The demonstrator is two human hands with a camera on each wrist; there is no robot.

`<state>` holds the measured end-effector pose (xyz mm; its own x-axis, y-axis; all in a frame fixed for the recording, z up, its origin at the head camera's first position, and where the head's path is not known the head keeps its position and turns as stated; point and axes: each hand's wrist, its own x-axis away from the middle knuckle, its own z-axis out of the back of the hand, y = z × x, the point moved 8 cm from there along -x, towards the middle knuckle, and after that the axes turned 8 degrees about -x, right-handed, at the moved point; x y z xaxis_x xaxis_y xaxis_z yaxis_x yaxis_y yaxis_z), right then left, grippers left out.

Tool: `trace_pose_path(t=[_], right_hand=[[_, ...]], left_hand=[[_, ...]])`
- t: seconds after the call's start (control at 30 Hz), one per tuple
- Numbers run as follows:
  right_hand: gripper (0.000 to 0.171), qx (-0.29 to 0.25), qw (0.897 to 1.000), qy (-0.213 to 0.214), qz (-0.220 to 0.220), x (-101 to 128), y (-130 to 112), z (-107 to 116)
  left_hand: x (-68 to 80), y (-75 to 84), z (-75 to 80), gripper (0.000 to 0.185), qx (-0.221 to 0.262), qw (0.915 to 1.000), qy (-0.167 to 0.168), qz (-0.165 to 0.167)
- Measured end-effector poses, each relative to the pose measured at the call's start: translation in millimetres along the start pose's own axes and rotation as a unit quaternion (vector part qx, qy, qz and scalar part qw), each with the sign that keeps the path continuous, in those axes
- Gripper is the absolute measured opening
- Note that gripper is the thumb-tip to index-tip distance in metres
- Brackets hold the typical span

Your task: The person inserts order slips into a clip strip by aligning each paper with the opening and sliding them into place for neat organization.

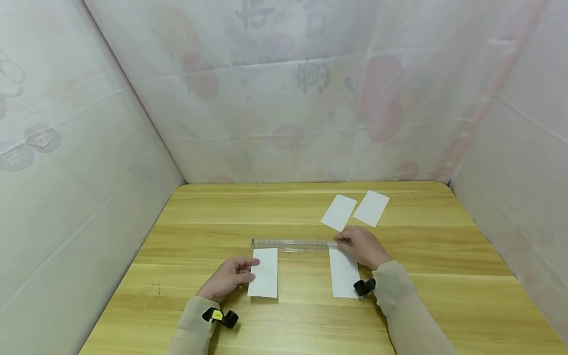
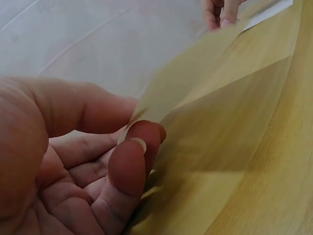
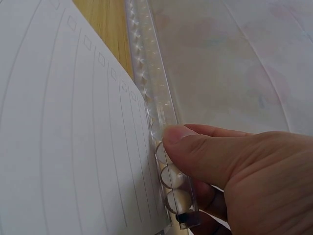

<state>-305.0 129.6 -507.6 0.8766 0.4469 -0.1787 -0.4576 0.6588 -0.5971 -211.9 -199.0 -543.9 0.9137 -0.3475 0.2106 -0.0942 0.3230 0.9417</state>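
On the wooden table (image 1: pixel 199 231) lies a clear plastic strip (image 1: pixel 293 243) with a row of round holes (image 3: pixel 146 83). My right hand (image 1: pixel 361 245) pinches its right end, thumb (image 3: pixel 195 147) on top and fingers beneath. A lined paper slip (image 1: pixel 343 273) (image 3: pixel 63 122) lies beside that hand, with its top edge at the strip. My left hand (image 1: pixel 228 276) holds the left edge of another white paper slip (image 1: pixel 265 272) between thumb and fingers. In the left wrist view a fingertip (image 2: pixel 139 142) touches that slip's raised edge (image 2: pixel 205 98).
Two more white paper slips (image 1: pixel 339 212) (image 1: pixel 372 208) lie side by side at the back right of the table. White sheeted walls (image 1: pixel 284 98) close in the table on the left, back and right. Black straps sit on both wrists.
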Motion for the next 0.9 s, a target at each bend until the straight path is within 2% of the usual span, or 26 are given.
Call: trace_pose_path(t=[0.23, 0.47, 0.67, 0.9], right_hand=[[0.015, -0.001, 1.000, -0.005, -0.005, -1.4, -1.2, -0.2], [0.014, 0.003, 1.000, -0.007, -0.009, -1.1, -1.3, 0.4], [0.014, -0.001, 1.000, -0.006, -0.010, -0.3, -1.9, 1.1], [0.014, -0.005, 1.000, 0.000, -0.008, -0.9, -0.4, 0.2]], left_hand=[[-0.4, -0.5, 2.1, 0.049, 0.007, 1.0000, 0.001, -0.001], [-0.8, 1.1, 2.1, 0.060, 0.007, 0.9999, 0.001, -0.011], [-1.5, 0.9, 1.5, 0.070, 0.030, 0.9994, -0.004, -0.019], [-1.5, 0.5, 1.1, 0.072, 0.042, 0.9990, 0.009, -0.015]])
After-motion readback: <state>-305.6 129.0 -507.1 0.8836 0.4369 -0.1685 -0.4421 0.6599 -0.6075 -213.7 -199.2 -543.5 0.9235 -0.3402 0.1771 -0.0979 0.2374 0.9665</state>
